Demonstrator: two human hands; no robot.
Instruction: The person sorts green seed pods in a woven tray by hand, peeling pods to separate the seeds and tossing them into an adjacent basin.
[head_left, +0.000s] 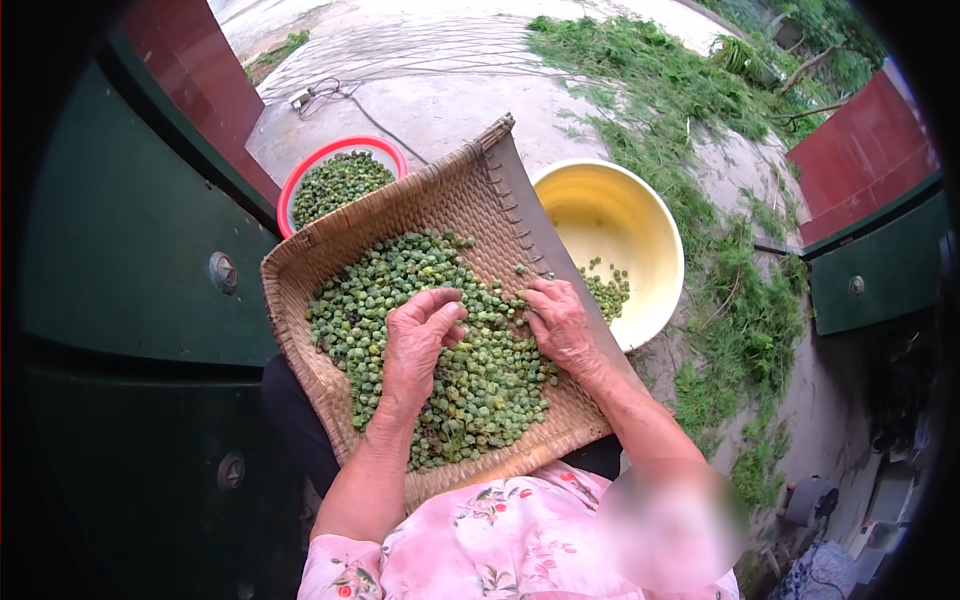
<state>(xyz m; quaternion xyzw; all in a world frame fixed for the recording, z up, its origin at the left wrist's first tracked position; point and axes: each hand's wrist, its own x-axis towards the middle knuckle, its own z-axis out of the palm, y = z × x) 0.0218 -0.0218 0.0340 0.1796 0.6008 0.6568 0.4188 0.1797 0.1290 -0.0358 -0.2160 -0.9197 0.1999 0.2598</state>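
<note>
A woven basket tray [345, 225] lies tilted across my lap, holding a broad heap of small round green seed pods [400, 275], some yellowish or dark. My left hand [415, 345] hovers over the middle of the heap, fingers curled and thumb close to the index finger; whatever lies between them is too small to tell. At the heap's right edge, my right hand [560, 322] touches a few pods with bent fingertips. What those fingers pinch, if anything, is hidden.
A yellow basin [655, 225] with some green pods stands beyond the tray's right edge. Behind its left corner is a red-rimmed bowl [293, 190] full of pods. Dark green doors [130, 240] flank me. Cut feathery greenery [660, 75] covers the ground at right; a cable [375, 122] lies ahead.
</note>
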